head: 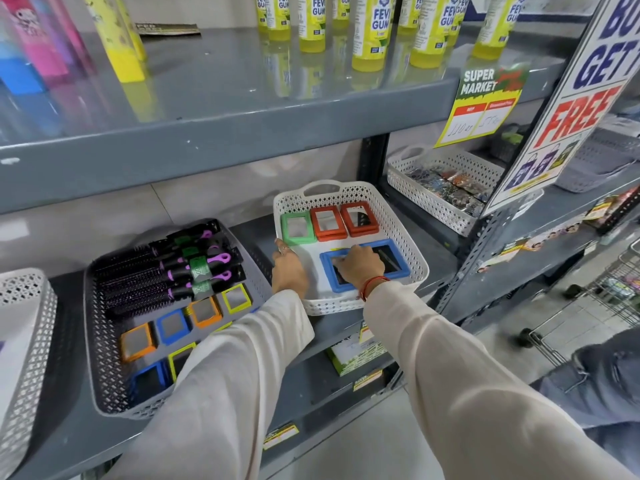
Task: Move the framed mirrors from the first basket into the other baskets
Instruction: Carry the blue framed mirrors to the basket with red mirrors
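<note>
A white perforated basket (414, 258) stands on the grey shelf, holding a green framed mirror (297, 227), two stacks of red framed mirrors (343, 220) and a larger blue framed mirror (391, 261). My right hand (358, 266) lies flat on the blue mirror, fingers spread over its glass. My left hand (289, 271) rests on the left rim of the white basket. To the left, a grey basket (104, 358) holds several small orange, blue and yellow framed mirrors (171, 325) beside black hairbrushes (162, 271).
Another white basket (20, 323) stands at the far left edge. A white basket of packets (440, 181) sits on the shelf to the right. Yellow glue bottles (369, 29) line the upper shelf. A promotional sign (568, 109) and a shopping trolley (595, 306) stand at right.
</note>
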